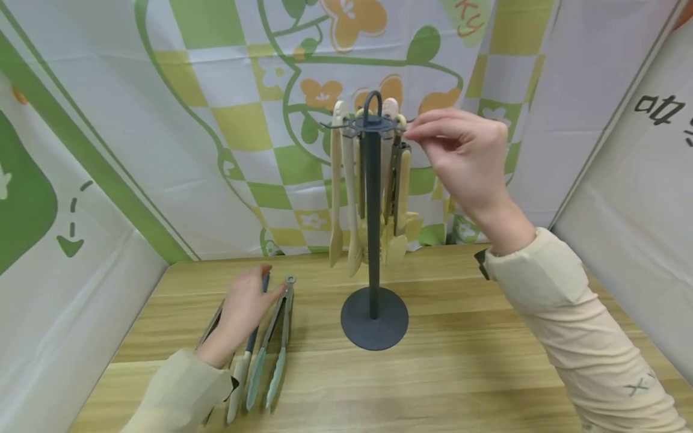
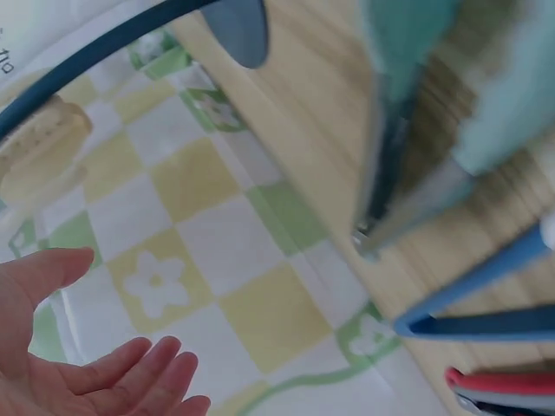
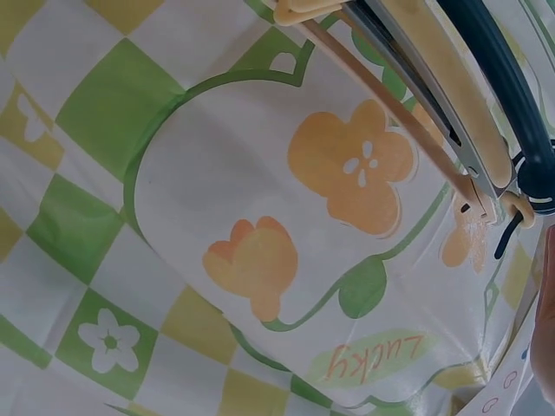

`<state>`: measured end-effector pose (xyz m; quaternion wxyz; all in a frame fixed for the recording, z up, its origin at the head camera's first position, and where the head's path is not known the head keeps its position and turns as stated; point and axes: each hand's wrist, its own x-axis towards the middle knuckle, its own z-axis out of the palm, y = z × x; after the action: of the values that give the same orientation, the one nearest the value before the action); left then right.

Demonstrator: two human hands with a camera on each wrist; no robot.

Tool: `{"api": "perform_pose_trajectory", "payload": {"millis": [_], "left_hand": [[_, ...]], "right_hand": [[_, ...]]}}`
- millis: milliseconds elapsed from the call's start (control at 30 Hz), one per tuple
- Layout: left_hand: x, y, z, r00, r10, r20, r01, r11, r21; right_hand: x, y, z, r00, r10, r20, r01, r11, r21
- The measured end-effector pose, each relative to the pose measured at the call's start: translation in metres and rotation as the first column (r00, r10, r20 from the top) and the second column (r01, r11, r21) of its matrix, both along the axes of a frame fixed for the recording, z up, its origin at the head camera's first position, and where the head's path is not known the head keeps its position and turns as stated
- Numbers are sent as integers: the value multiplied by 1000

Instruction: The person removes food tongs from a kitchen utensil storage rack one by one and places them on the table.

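My right hand (image 1: 468, 150) is raised at the top of a dark utensil stand (image 1: 373, 228). Its thumb and forefinger pinch at the pull ring of cream tongs (image 3: 451, 87), whose ring loops over a hook; the right wrist view cuts off most of that hand. Down at the left, my left hand (image 1: 240, 307) hovers over tongs on the table, thumb stretched out and fingers loosely spread. Teal-tipped tongs (image 1: 258, 373) lie by the thumb, spread in a V. Blue tongs (image 2: 486, 321) and red-handled tongs (image 2: 503, 381) lie alongside, partly hidden by the hand in the head view.
Several cream and pale wooden utensils (image 1: 337, 180) hang from the stand's other hooks. The stand's round base (image 1: 392, 328) rests on the wooden table (image 1: 460, 373). A patterned cloth (image 1: 216, 90) hangs behind, with white side panels (image 1: 639, 180) left and right.
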<state>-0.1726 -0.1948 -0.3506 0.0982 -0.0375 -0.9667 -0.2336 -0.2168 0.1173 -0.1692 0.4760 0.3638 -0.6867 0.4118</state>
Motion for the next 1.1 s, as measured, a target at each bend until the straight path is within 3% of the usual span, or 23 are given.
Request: {"api": "perform_pose_trajectory", "payload": {"millis": [233, 467, 767, 967, 1100], "left_hand": [[-5, 19, 8, 998, -14, -58, 20, 995, 95], [-9, 34, 14, 996, -25, -88, 41, 982, 187], [-10, 51, 20, 991, -19, -135, 55, 964, 262], [-11, 65, 24, 985, -11, -173, 69, 942, 328], [-13, 75, 26, 980, -11, -199, 86, 925, 370]], "right_hand": [[-4, 3, 0, 1000, 5, -15, -4, 999, 49], [-3, 2, 0, 998, 39, 53, -39, 999, -2], [-3, 0, -1, 991, 25, 134, -15, 997, -71], [-5, 1, -2, 993, 13, 119, -4, 997, -73], [-6, 2, -2, 998, 6, 65, -3, 999, -32]]}}
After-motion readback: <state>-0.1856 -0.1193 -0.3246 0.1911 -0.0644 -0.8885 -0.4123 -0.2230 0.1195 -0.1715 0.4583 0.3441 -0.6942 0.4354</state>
